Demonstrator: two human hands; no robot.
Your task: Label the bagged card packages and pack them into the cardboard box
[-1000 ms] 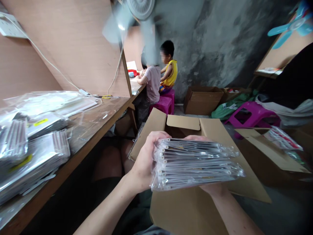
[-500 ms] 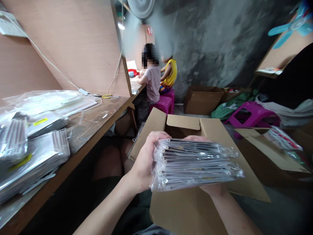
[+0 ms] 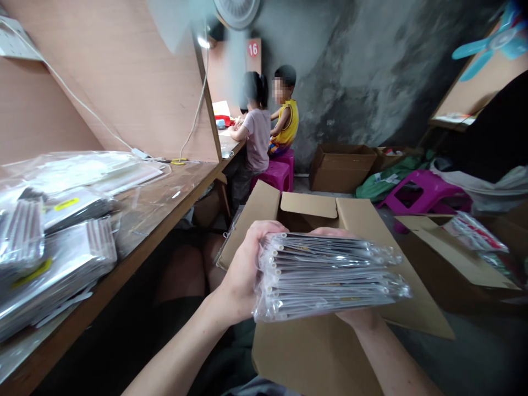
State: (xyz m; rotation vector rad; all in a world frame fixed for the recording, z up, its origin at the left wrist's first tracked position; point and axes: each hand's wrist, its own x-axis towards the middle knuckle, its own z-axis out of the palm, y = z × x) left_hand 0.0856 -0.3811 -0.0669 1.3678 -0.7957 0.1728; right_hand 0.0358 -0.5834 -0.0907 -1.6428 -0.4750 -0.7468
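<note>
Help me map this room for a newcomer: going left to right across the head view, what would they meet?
Silver plastic-bagged packs on the bench, left hand, stack of clear-sleeved packs, magenta plastic stool, teal fan

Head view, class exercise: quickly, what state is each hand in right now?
Left hand: closed, gripping the stack of clear plastic packets at its end.
Right hand: holding the same stack from underneath.
</note>
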